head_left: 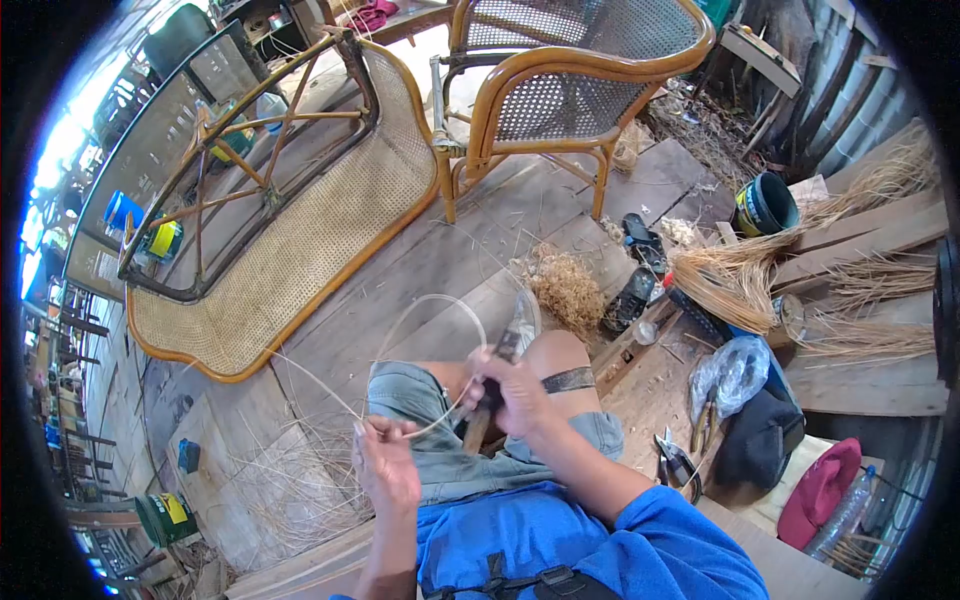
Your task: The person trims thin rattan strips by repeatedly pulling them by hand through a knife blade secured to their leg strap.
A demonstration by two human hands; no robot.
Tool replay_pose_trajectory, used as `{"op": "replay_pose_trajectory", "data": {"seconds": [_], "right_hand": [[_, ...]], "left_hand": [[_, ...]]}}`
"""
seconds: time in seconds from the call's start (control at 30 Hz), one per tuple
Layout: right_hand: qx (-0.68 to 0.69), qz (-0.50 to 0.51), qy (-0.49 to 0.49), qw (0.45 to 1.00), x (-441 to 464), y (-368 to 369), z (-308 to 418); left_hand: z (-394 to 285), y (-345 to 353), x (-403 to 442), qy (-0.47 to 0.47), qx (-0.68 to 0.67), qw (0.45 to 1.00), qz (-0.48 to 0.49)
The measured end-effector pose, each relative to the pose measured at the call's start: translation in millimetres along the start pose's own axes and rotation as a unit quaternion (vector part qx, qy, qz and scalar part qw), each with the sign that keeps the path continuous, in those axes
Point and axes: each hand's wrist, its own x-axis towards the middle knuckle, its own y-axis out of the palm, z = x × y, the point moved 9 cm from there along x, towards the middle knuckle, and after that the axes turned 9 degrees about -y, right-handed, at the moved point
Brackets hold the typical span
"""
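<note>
Pale, thin cane strip point(440, 296) loops between left hand point(388, 462) and right hand point(512, 392).

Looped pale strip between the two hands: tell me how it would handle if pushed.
The strip is probably springy, since it holds a wide curve between the left hand and right hand. Being so thin, it looks light and would likely flex if nudged.

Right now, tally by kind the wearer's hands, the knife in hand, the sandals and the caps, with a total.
Hands: 2, left hand and right hand
Held knife: 1
Sandals: 2, far sandal and near sandal
Caps: 2, dark cap and red cap
Total: 7
</note>
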Motion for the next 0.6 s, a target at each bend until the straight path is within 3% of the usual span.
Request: {"op": "replay_pose_trajectory", "data": {"seconds": [0.03, 0.13, 0.23, 0.33, 0.43, 0.53, 0.6], "right_hand": [[-0.011, -0.008, -0.046, 0.999, 3, -4, 16], [-0.093, -0.070, -0.090, 0.989, 1, -24, 32], [-0.147, -0.079, -0.096, 0.981, -3, -35, 28], [-0.154, -0.070, -0.025, 0.985, -10, -35, 7], [-0.127, -0.049, 0.031, 0.990, -16, -24, -8], [-0.095, -0.051, 0.045, 0.993, -19, -16, -11], [-0.104, -0.035, 0.024, 0.994, -15, -21, -9]], "left_hand": [[8, -21, 2, -0.003, 0.037, 0.998, -0.058], [39, -54, -1, -0.097, 0.319, 0.941, 0.060], [63, -34, -43, -0.284, 0.438, 0.843, 0.128], [-6, 29, -53, 0.118, 0.508, 0.843, 0.130], [-45, 79, -46, 0.372, 0.659, 0.646, 0.100], [-16, 47, -18, 0.083, 0.589, 0.787, 0.163], [-10, 40, -24, 0.029, 0.590, 0.782, 0.199]]}}
